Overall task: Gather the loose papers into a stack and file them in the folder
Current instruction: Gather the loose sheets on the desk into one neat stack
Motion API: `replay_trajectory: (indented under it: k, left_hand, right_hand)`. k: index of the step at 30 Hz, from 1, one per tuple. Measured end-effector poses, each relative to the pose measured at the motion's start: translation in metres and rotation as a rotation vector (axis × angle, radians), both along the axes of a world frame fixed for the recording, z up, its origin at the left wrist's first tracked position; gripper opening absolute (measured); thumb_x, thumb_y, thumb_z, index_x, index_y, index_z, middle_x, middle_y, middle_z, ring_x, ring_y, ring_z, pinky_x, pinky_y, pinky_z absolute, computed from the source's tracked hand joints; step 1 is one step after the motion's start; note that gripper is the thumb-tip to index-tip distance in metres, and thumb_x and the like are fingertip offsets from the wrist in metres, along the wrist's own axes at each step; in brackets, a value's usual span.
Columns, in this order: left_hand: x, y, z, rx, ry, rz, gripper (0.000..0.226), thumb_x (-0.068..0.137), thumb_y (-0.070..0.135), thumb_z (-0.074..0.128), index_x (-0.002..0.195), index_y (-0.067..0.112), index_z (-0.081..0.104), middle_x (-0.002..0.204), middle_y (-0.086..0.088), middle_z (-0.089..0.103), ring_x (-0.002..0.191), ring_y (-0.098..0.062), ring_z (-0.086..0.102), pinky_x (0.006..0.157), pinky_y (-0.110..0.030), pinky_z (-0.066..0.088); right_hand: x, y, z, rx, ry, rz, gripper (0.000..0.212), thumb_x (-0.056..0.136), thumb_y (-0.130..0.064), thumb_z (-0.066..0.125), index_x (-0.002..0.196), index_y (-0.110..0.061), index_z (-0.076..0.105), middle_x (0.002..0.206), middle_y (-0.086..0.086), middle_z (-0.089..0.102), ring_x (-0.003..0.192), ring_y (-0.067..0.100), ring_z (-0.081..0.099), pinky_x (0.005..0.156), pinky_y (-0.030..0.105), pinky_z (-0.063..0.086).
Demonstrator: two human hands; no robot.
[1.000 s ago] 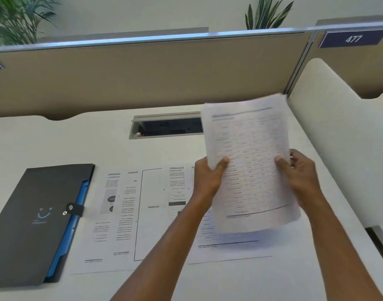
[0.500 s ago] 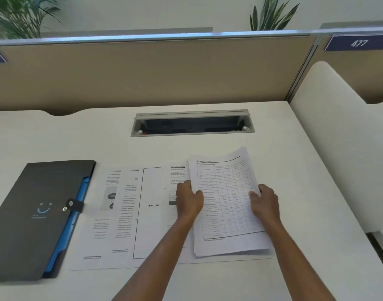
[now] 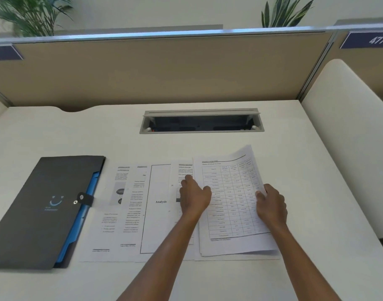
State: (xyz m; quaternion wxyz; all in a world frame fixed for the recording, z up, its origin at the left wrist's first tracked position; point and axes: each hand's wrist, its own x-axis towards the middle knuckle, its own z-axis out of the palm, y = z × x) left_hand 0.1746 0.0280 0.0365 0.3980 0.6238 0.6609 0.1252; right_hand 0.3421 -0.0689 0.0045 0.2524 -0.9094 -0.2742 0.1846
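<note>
A small stack of papers with a printed table on top lies on the white desk, slightly raised at its far right corner. My right hand grips its right edge, thumb on top. My left hand rests at the stack's left edge, fingers curled over the sheet beneath. Several loose papers lie overlapping to the left, one reading "Analysis". A dark grey folder with a snap strap and blue inner pockets lies shut at the far left.
An open cable tray is sunk into the desk behind the papers. A tan partition closes the back, and a cream side panel stands at the right. Plants rise behind the partition.
The stack was held up in the air in both hands; it has come down onto the desk on top of the rightmost loose sheet. Both hands stayed at its edges.
</note>
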Motion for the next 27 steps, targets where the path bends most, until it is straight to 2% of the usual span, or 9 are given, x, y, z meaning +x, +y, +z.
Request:
replay_trajectory:
  k: [2, 4, 9, 12, 15, 17, 19, 23, 27]
  left_hand:
    - [0.000, 0.000, 0.001, 0.025, 0.048, -0.029, 0.067, 0.088, 0.031, 0.061, 0.142, 0.008, 0.029, 0.140, -0.011, 0.041, 0.128, -0.031, 0.041, 0.099, -0.048, 0.041]
    - [0.001, -0.004, 0.000, 0.056, 0.132, -0.102, 0.078, 0.088, 0.039, 0.061, 0.147, 0.009, 0.020, 0.143, -0.013, 0.035, 0.131, -0.033, 0.036, 0.101, -0.053, 0.038]
    - [0.005, -0.008, -0.007, 0.132, 0.344, -0.299, 0.093, 0.087, 0.042, 0.064, 0.151, 0.007, 0.006, 0.146, -0.019, 0.030, 0.130, -0.036, 0.033, 0.100, -0.051, 0.040]
    - [0.006, -0.008, -0.008, 0.176, 0.401, -0.328, 0.091, 0.088, 0.038, 0.066, 0.150, 0.003, 0.009, 0.144, -0.019, 0.032, 0.128, -0.035, 0.036, 0.098, -0.045, 0.042]
    - [0.007, -0.007, -0.009, 0.190, 0.403, -0.335, 0.088, 0.087, 0.037, 0.067, 0.148, 0.000, 0.014, 0.142, -0.019, 0.034, 0.127, -0.034, 0.038, 0.096, -0.041, 0.044]
    - [0.008, -0.006, -0.009, 0.195, 0.395, -0.339, 0.088, 0.087, 0.036, 0.068, 0.147, -0.001, 0.016, 0.142, -0.019, 0.035, 0.127, -0.033, 0.038, 0.096, -0.040, 0.046]
    - [0.008, -0.006, -0.010, 0.191, 0.385, -0.340, 0.087, 0.087, 0.034, 0.069, 0.147, -0.001, 0.016, 0.142, -0.019, 0.034, 0.128, -0.033, 0.037, 0.095, -0.039, 0.046]
    - [0.009, -0.006, -0.009, 0.167, 0.349, -0.321, 0.088, 0.086, 0.029, 0.070, 0.148, 0.001, 0.015, 0.141, -0.021, 0.033, 0.127, -0.035, 0.037, 0.095, -0.040, 0.046]
    - [0.008, -0.002, -0.011, 0.077, 0.195, -0.233, 0.093, 0.082, 0.020, 0.073, 0.150, 0.009, 0.011, 0.141, -0.023, 0.032, 0.126, -0.037, 0.037, 0.096, -0.041, 0.044]
  right_hand:
    - [-0.002, 0.000, 0.003, 0.007, -0.014, 0.006, 0.017, 0.097, -0.020, 0.052, 0.084, -0.010, 0.047, 0.095, 0.018, 0.066, 0.076, 0.033, 0.050, 0.069, 0.036, 0.039]
    - [-0.002, -0.001, 0.005, 0.013, -0.011, 0.010, 0.019, 0.097, -0.020, 0.052, 0.082, -0.009, 0.046, 0.093, 0.017, 0.066, 0.074, 0.032, 0.049, 0.068, 0.036, 0.040]
    - [-0.005, -0.004, 0.010, 0.002, 0.020, 0.053, 0.019, 0.094, -0.024, 0.058, 0.097, -0.005, 0.056, 0.102, 0.015, 0.065, 0.090, 0.038, 0.061, 0.076, 0.039, 0.049]
    - [-0.009, -0.006, 0.013, -0.082, -0.082, 0.085, 0.029, 0.092, -0.025, 0.062, 0.108, -0.001, 0.057, 0.113, 0.015, 0.056, 0.095, 0.039, 0.059, 0.073, 0.037, 0.042]
    - [-0.014, -0.006, 0.016, -0.177, -0.156, 0.103, 0.032, 0.091, -0.030, 0.063, 0.104, -0.001, 0.057, 0.117, 0.014, 0.051, 0.102, 0.035, 0.054, 0.073, 0.038, 0.044]
    - [-0.018, -0.004, 0.018, -0.210, -0.155, 0.106, 0.033, 0.091, -0.034, 0.062, 0.101, -0.002, 0.057, 0.117, 0.015, 0.052, 0.109, 0.035, 0.050, 0.083, 0.042, 0.046]
    - [-0.021, 0.000, 0.020, -0.216, -0.112, 0.080, 0.033, 0.091, -0.034, 0.062, 0.100, -0.003, 0.056, 0.118, 0.016, 0.052, 0.111, 0.036, 0.050, 0.089, 0.044, 0.044]
    - [-0.019, 0.004, 0.025, -0.193, -0.012, 0.021, 0.035, 0.087, -0.036, 0.068, 0.092, -0.007, 0.050, 0.117, 0.018, 0.054, 0.110, 0.040, 0.054, 0.090, 0.045, 0.047]
    - [-0.014, 0.005, 0.025, -0.200, 0.064, 0.007, 0.043, 0.081, -0.037, 0.075, 0.096, -0.006, 0.050, 0.114, 0.017, 0.059, 0.106, 0.039, 0.057, 0.090, 0.045, 0.049]
